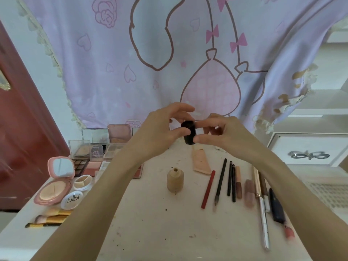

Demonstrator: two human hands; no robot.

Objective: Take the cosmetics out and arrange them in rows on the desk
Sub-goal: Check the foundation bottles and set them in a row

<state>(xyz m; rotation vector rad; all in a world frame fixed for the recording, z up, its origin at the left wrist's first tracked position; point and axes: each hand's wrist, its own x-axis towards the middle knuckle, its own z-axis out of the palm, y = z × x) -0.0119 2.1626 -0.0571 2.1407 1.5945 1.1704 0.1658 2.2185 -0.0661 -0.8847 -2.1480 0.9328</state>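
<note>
Above the desk's middle, my left hand and my right hand both pinch a small black cap, one from each side. Below them an uncapped beige foundation bottle stands upright on the white desk. A peach tube lies just behind it. To the right, pencils and lip products lie in a row: a red pencil, a black pencil, a silver pen and a dark mascara. Powder compacts and palettes sit at the left.
Several yellow-handled brushes lie at the desk's near left. A round white lid rests beside the compacts. A lilac curtain hangs behind the desk. A white drawer unit stands at the right, a red door at the left.
</note>
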